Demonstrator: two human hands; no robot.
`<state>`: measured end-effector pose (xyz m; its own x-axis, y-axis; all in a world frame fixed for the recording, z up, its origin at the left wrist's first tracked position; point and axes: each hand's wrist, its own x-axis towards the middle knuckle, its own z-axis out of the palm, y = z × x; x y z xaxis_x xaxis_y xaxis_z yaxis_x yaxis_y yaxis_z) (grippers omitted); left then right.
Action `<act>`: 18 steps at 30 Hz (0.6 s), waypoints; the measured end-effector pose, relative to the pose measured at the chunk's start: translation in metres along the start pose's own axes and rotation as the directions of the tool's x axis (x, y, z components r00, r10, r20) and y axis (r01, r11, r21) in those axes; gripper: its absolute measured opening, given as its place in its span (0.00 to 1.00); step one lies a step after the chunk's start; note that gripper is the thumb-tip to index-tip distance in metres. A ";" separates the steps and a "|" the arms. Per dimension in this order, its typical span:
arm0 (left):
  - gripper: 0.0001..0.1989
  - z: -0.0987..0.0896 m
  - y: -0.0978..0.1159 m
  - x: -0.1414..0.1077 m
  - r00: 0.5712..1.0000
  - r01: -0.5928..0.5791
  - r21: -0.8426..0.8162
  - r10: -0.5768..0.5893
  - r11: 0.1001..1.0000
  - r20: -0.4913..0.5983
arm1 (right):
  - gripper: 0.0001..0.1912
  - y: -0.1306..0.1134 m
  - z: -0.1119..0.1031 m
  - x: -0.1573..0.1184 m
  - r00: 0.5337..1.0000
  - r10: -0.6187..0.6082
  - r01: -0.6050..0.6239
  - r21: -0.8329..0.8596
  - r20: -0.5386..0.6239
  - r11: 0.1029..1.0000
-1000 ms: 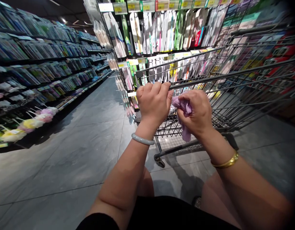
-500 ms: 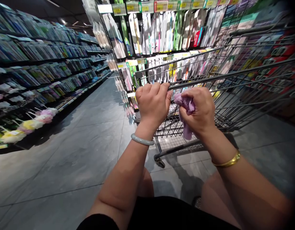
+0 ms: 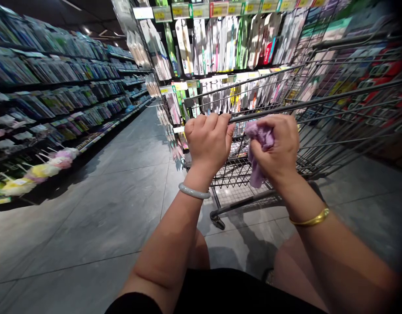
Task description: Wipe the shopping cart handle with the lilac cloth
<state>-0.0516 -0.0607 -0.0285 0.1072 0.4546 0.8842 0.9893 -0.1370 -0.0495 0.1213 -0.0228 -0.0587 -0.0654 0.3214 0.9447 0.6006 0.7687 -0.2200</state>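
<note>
A metal shopping cart (image 3: 273, 110) stands side-on before me, its top rail running off to the right. My left hand (image 3: 207, 141) is wrapped over the left end of that rail, fingers closed around it. A crumpled purple cloth (image 3: 261, 136) is bunched in my right hand (image 3: 282, 146), which is closed on it just below the rail. One end of the cloth hangs down beneath the thumb. Whether the cloth touches the rail I cannot tell.
Behind the cart rises a rack of packaged toothbrushes (image 3: 217, 43). Long shelves (image 3: 57, 65) of packets line the left side, with puffy bath sponges (image 3: 40, 172) at their near end. Below the cart's front corner is a caster wheel (image 3: 217, 221) on the grey tiled floor (image 3: 122, 205).
My right hand has shifted slightly to the right along the rail with the purple cloth. The left hand stays on the rail in the same spot.
</note>
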 end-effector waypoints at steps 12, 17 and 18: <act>0.18 0.000 -0.003 -0.003 0.999 -0.027 0.011 0.027 1.000 -0.022 | 0.17 0.006 -0.009 0.009 0.978 0.104 -0.109 -0.016 -0.179 0.994; 0.19 0.001 -0.001 0.000 1.000 -0.010 0.005 0.010 1.000 -0.006 | 0.18 -0.002 0.000 0.000 1.000 -0.005 0.005 -0.024 0.015 1.000; 0.19 0.000 0.000 0.000 1.000 -0.004 0.001 0.004 1.000 0.002 | 0.19 -0.004 0.001 -0.001 0.998 -0.038 0.039 -0.028 0.049 0.999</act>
<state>-0.0516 -0.0602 -0.0284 0.1118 0.4554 0.8833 0.9889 -0.1382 -0.0539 0.1185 -0.0257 -0.0588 -0.1271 0.3189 0.9392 0.6200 0.7647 -0.1758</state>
